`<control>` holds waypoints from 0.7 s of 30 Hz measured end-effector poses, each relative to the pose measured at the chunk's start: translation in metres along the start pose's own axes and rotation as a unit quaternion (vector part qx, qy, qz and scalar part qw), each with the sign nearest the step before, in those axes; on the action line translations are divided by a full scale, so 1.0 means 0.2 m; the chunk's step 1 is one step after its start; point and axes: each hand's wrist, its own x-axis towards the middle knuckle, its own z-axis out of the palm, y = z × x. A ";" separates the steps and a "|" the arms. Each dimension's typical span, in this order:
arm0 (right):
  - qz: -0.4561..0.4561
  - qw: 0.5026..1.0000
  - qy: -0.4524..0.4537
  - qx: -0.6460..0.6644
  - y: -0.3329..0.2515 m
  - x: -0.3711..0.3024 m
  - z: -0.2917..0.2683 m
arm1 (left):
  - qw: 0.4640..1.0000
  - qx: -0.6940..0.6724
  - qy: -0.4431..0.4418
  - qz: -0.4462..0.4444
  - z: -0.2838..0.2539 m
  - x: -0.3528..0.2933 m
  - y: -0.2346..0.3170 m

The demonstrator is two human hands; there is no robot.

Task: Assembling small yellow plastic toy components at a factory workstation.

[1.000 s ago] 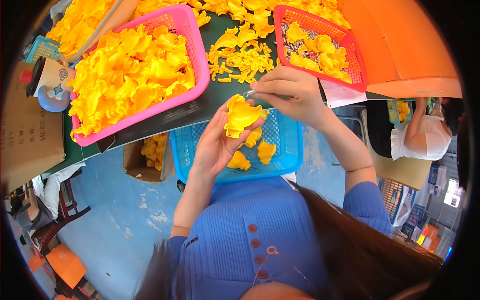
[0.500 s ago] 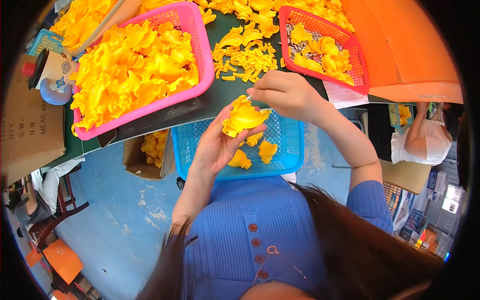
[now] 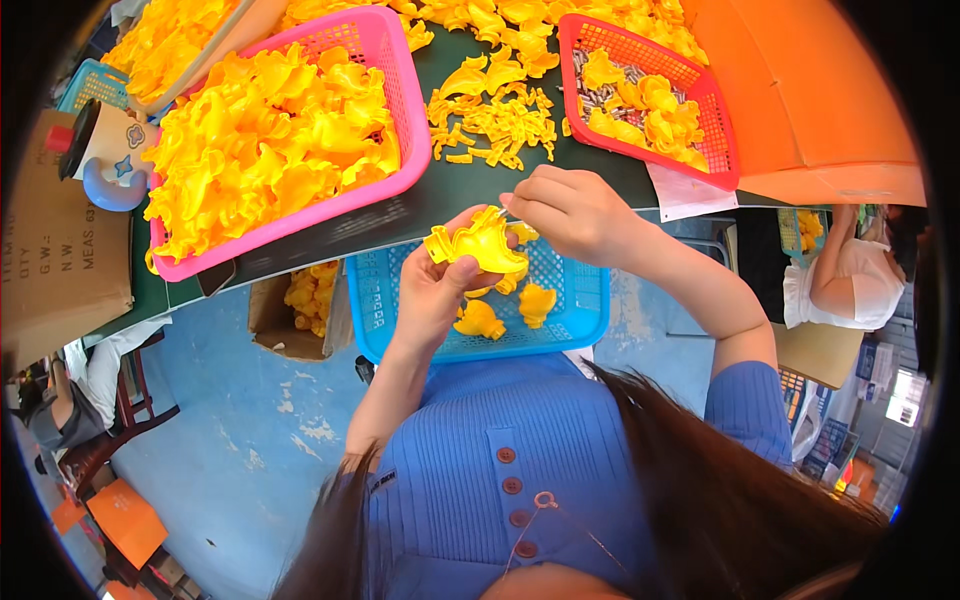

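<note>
I see the left grip (image 3: 434, 290) holding a yellow shell (image 3: 482, 246), its upper edge at the silvery piece (image 3: 504, 212) the right grip (image 3: 568, 215) pinches.

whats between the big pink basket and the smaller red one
In the head view, small yellow strips and curved yellow pieces lie on the dark green tabletop between them.

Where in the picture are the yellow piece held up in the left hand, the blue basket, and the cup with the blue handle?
Held yellow piece (image 3: 484, 243): head view, middle of its curved body.
Blue basket (image 3: 583, 288): head view, bare right inner wall.
Cup (image 3: 107, 143): head view, pale side.
</note>
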 end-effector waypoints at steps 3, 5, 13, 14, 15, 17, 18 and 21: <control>0.000 0.999 0.022 -0.025 -0.04 -0.01 0.02 | 0.999 -0.044 -0.015 -0.016 -0.01 -0.01 0.01; 0.020 0.999 0.025 0.025 -0.02 -0.02 0.05 | 0.997 -0.066 -0.021 -0.017 -0.03 -0.01 0.02; 0.238 0.958 -0.043 0.157 0.21 0.12 0.25 | 0.996 -0.022 0.072 0.040 -0.07 -0.02 0.00; 0.217 0.973 -0.063 0.053 0.21 0.14 0.30 | 0.996 -0.022 0.072 0.039 -0.07 -0.03 0.00; 0.216 0.974 -0.057 0.032 0.21 0.17 0.34 | 0.996 -0.031 0.077 0.045 -0.07 -0.03 0.00; 0.234 0.969 -0.065 0.041 0.22 0.17 0.39 | 0.994 -0.040 0.085 0.052 -0.08 -0.03 0.00; 0.254 0.963 -0.074 0.049 0.22 0.17 0.42 | 0.994 -0.036 0.093 0.055 -0.08 -0.04 0.00; 0.228 0.969 0.003 0.095 0.22 0.18 0.42 | 0.992 -0.035 0.107 0.055 -0.08 -0.03 0.01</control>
